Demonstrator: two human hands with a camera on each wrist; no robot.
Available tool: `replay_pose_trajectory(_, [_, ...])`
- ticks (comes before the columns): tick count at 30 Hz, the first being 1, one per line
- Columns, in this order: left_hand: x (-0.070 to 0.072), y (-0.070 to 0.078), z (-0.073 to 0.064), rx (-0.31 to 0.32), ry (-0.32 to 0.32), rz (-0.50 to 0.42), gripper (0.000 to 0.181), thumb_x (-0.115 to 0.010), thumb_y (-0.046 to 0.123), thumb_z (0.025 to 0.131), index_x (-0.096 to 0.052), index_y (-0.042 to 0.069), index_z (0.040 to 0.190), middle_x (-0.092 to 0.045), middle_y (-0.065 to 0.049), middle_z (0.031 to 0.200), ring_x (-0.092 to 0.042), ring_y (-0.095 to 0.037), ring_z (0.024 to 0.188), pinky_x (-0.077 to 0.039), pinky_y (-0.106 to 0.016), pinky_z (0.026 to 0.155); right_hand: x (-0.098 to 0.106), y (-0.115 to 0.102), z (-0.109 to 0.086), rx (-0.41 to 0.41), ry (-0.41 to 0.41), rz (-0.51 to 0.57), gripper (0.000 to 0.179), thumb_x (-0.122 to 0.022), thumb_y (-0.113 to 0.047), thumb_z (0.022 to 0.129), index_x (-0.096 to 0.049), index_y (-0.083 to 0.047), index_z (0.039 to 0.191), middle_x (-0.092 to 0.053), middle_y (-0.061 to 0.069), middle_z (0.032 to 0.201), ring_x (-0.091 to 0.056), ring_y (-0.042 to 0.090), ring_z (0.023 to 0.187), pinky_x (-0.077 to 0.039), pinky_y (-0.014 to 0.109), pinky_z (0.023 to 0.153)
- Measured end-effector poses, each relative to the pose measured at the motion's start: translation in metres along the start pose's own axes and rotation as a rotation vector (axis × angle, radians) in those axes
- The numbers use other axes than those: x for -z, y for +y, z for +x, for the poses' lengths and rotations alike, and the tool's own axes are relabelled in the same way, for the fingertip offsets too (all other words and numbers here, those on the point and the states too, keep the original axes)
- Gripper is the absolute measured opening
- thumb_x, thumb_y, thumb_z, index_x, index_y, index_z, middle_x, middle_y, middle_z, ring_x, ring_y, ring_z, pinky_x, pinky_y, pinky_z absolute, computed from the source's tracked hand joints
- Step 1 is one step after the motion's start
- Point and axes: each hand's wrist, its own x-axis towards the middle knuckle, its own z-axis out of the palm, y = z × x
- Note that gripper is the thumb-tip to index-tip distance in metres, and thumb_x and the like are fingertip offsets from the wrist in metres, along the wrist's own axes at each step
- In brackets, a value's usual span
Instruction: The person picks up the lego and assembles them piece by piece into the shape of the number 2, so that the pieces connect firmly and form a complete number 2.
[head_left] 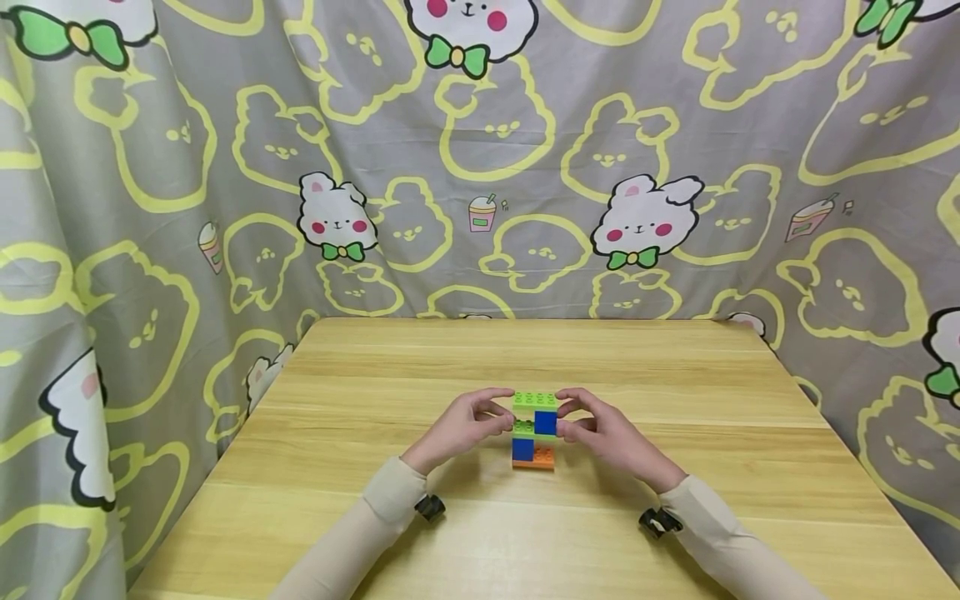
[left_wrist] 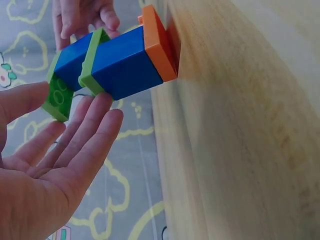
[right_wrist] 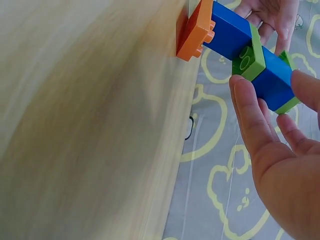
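A toy building-brick tower stands on the wooden table: an orange brick (head_left: 544, 461) at the bottom, a lower blue brick (head_left: 522, 450), a middle green plate (head_left: 523, 428), an upper blue brick (head_left: 546, 422) and a top green plate (head_left: 535, 399). The blue bricks sit at opposite ends, left below and right above. My left hand (head_left: 467, 429) touches the left side of the green plates with extended fingers. On the other side, my right hand (head_left: 611, 432) has its fingertips at the upper blue brick and the green plates. The left wrist view shows spread, fairly straight fingers (left_wrist: 90, 135).
The wooden table (head_left: 360, 367) extends around the tower on all sides. Behind and beside it hangs a grey curtain (head_left: 525, 150) with cartoon figures. Small black devices (head_left: 660, 522) are worn at both wrists.
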Motion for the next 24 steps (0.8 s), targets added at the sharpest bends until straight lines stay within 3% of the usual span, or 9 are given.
replay_pose_trajectory(11, [-0.0020, -0.0013, 0.0008, 0.014, 0.004, 0.044, 0.058, -0.074, 0.015, 0.094, -0.053, 0.015, 0.148, -0.073, -0.006, 0.112, -0.071, -0.020, 0.102, -0.057, -0.038, 0.091, -0.0026, 0.0015, -0.0001, 0.000, 0.001, 0.024, 0.045, -0.064, -0.014, 0.102, -0.045, -0.006, 0.142, -0.058, 0.021, 0.128, -0.071, 0.031, 0.107, -0.060, 0.044, 0.088])
replay_pose_trajectory(24, [-0.0032, -0.0089, 0.0022, 0.018, 0.006, 0.030, 0.061, -0.074, 0.012, 0.095, -0.049, 0.010, 0.151, -0.071, -0.012, 0.113, -0.072, -0.027, 0.104, -0.057, -0.037, 0.088, -0.0041, 0.0011, -0.0018, -0.031, -0.001, -0.029, 0.049, -0.063, -0.018, 0.103, -0.044, -0.009, 0.147, -0.059, 0.018, 0.134, -0.069, 0.028, 0.112, -0.058, 0.040, 0.092])
